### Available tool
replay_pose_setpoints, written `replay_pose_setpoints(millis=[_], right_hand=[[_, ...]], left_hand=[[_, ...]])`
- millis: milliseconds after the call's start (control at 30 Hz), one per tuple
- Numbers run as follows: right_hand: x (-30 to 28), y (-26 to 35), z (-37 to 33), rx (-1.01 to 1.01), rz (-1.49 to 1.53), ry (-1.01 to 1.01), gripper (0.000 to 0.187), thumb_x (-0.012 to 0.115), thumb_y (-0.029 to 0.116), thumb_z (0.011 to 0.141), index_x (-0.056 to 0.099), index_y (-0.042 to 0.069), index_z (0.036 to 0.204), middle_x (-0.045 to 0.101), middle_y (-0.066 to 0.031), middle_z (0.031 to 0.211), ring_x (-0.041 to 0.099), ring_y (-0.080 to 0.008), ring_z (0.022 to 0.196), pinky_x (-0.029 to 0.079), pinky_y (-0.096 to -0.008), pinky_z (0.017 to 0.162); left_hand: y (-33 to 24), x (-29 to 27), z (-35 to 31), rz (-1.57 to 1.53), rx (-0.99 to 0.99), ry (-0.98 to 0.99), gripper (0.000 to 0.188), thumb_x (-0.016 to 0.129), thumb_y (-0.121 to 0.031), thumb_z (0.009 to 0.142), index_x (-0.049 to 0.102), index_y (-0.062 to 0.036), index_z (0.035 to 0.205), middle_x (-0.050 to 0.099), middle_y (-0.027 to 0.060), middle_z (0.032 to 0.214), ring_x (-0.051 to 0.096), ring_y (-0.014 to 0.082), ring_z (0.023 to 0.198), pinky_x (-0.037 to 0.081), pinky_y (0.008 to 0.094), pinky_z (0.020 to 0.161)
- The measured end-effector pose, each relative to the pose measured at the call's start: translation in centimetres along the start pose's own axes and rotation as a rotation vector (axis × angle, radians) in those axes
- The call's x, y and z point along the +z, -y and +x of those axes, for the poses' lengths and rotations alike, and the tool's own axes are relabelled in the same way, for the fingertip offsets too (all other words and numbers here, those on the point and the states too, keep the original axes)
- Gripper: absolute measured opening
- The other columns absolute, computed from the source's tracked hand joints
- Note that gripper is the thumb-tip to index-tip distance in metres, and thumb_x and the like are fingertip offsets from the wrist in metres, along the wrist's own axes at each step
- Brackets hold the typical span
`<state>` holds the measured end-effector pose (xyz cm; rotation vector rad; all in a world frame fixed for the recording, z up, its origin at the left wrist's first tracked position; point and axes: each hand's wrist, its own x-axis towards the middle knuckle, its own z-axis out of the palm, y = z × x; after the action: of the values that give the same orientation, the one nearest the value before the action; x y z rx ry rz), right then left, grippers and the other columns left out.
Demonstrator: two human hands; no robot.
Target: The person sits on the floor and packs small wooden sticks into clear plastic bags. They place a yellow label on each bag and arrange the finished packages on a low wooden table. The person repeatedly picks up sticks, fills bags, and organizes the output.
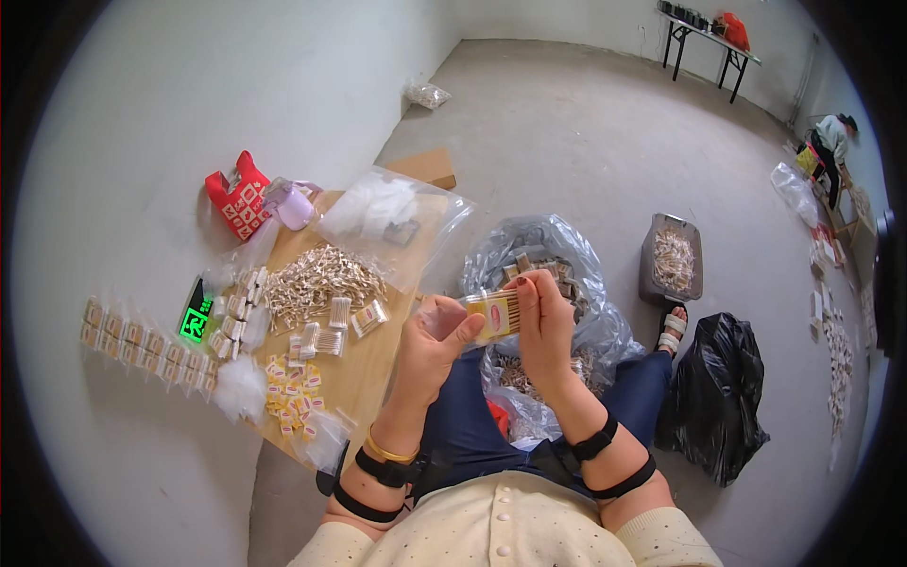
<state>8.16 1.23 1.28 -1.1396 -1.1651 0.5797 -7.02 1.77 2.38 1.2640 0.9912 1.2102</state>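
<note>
Pinching a packet of thin sticks (495,317) in left grip (436,340) and right grip (548,326), held it between them; had the bench (364,373) leftward of both, a clear sack (576,248) beyond and below.

A pale cream knitted top (444,534) with tiny scattered dark dots has round, pearly cream buttons (504,518) down its front and short sleeves (667,537) in the same pale cloth. Above the bare left hand (435,345) sit a slim gold-coloured bangle (389,456), a broad black band (385,472) and a plain black strap (365,506). The bare right hand (550,326) shows a dark reddish nail; two black forearm straps (624,480) circle that arm. Below are dark blue trousers (641,387) and a pale-strapped, dark-soled sandal (673,325).
</note>
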Motion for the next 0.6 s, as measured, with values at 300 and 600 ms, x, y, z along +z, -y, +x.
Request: replay_pose_setpoints(millis=[300, 600], right_hand=[[-1.9, -1.0, 0.1, -0.073, -0.135, -0.036, 0.016, 0.048, 0.012, 0.099, 0.054, 0.000, 0.090, 0.059, -0.0127, 0.072, 0.056, -0.0216, 0.060, 0.045, -0.0317, 0.058], [-2.1, -2.2, -0.3, -0.001, -0.147, -0.032, 0.018, 0.048, 0.015, 0.100, 0.054, 0.001, 0.091, 0.056, -0.0103, 0.069, 0.052, -0.0177, 0.060, 0.043, -0.0306, 0.057]], left_hand=[[0.5, -0.5, -0.2, -0.051, -0.092, 0.059, 0.015, 0.073, -0.012, 0.086, 0.060, -0.0053, 0.082, 0.063, -0.0015, 0.073, 0.051, 0.0009, 0.063, 0.037, 0.0162, 0.056], [2.3, 0.4, -0.4, -0.290, -0.167, 0.078, 0.021, 0.070, -0.004, 0.086, 0.050, -0.0099, 0.081, 0.069, 0.0116, 0.098, 0.066, 0.0138, 0.084, 0.053, 0.0263, 0.076]])
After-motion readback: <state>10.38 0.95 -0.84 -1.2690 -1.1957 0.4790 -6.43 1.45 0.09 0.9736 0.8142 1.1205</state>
